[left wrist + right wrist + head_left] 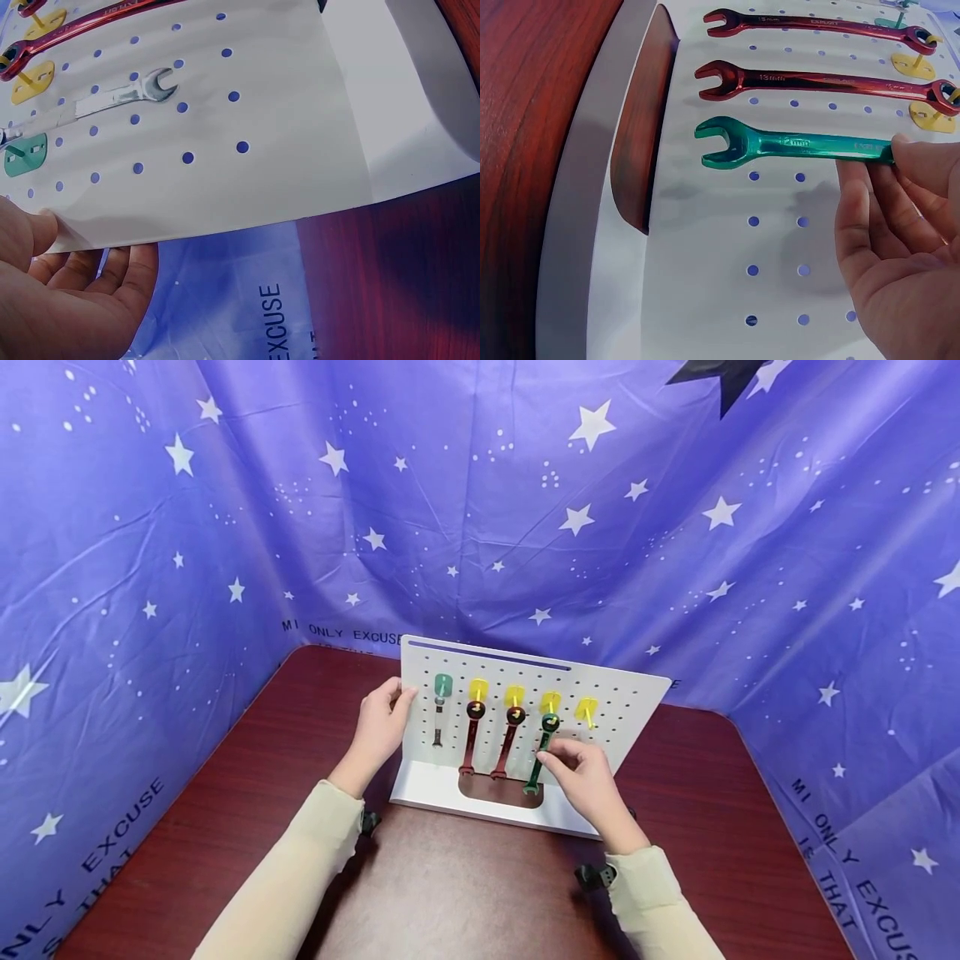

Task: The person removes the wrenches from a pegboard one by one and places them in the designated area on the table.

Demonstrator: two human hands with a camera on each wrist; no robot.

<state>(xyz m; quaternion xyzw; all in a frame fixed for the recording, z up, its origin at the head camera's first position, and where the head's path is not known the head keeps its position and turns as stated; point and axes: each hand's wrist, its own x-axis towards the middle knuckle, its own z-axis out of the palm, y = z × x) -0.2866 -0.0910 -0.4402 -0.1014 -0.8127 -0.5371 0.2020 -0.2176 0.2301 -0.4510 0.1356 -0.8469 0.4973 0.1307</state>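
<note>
A white pegboard (630,702) stands tilted on the table. My left hand (381,722) pinches its left edge, thumb in front and fingers behind in the left wrist view. With thumb and fingers my right hand (585,777) pinches the shaft of a green wrench (802,144), whose ring end overlaps a yellow hook (551,700) in the head view. Two red wrenches (471,739) (510,743) hang to its left from yellow hooks. A small silver wrench (120,97) hangs furthest left below a green hook (26,155).
At the right of the row is a bare yellow hook (587,710). The board's white base (427,789) has a rounded cutout and sits on the dark red table (435,893). Purple star-patterned cloth (480,510) surrounds the table on the back and sides.
</note>
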